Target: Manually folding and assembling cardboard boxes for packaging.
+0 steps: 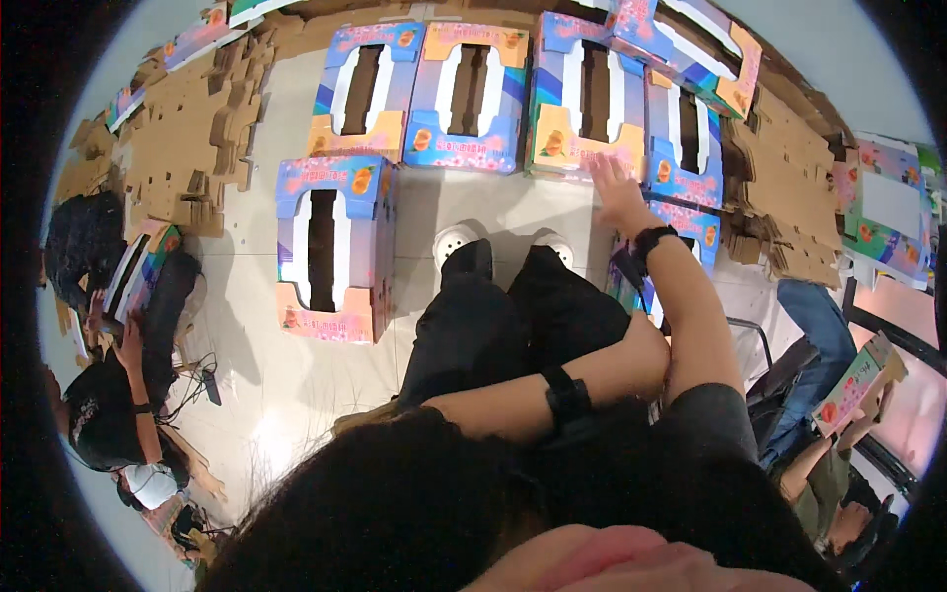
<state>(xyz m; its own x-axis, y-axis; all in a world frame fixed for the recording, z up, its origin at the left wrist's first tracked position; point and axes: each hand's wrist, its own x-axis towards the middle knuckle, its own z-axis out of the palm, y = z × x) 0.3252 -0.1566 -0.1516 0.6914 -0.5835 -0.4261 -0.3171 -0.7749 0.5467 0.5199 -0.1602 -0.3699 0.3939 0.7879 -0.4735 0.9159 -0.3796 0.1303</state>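
Observation:
My right hand (619,190) reaches forward with its fingers stretched out, slightly blurred. Its fingertips lie at the near edge of an upright cardboard carton (589,140) with orange and blue panels, a white inner rim and a long slot on top. I cannot tell whether it presses on the carton or hovers just over it. Across my lap, my left hand (639,351) is tucked by my right elbow, its fingers hidden. Black straps circle both wrists, and a small dark device (628,268) with a cable hangs by the right one.
Similar cartons stand alongside, including a blue-fronted carton (464,146) and a pink-fronted carton (330,314). One carton (725,84) lies tilted on others. Flattened brown cardboard (187,148) is stacked at both sides. Co-workers handle cartons at the far left (133,276) and right (850,387).

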